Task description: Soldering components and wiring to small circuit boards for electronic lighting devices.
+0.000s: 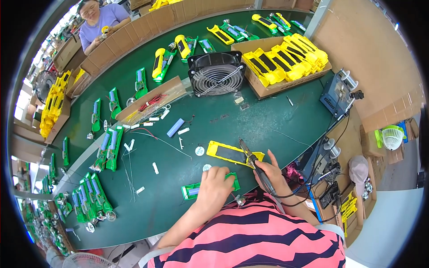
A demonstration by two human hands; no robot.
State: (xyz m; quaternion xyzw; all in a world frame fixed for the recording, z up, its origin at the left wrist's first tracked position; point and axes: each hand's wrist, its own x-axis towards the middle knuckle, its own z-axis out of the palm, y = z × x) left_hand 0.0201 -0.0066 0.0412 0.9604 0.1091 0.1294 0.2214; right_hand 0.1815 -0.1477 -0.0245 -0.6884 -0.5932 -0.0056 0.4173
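My left hand (213, 186) is curled over a green flashlight housing (186, 192) lying on the table close to my body, and its fingertips are hidden behind the knuckles. A blue battery cell (193, 191) shows inside that housing, with a small reflector bulb (240, 199) by its right end. In my right hand (271, 171) is a soldering iron (264, 178), its tip pointing up and away from me. Just beyond it lies a yellow housing half (230, 154) with a dark panel. Two small white discs, one of them a round disc (199, 151), lie near my left hand.
A black fan (217, 76) stands mid-table beside a cardboard box (268, 91) of yellow housings. Loose wires, white strips and a blue cell (175, 127) lie left of centre. Green housings (96, 196) sit at left. A soldering station (337, 96) is at right. Another person (102, 24) sits far left.
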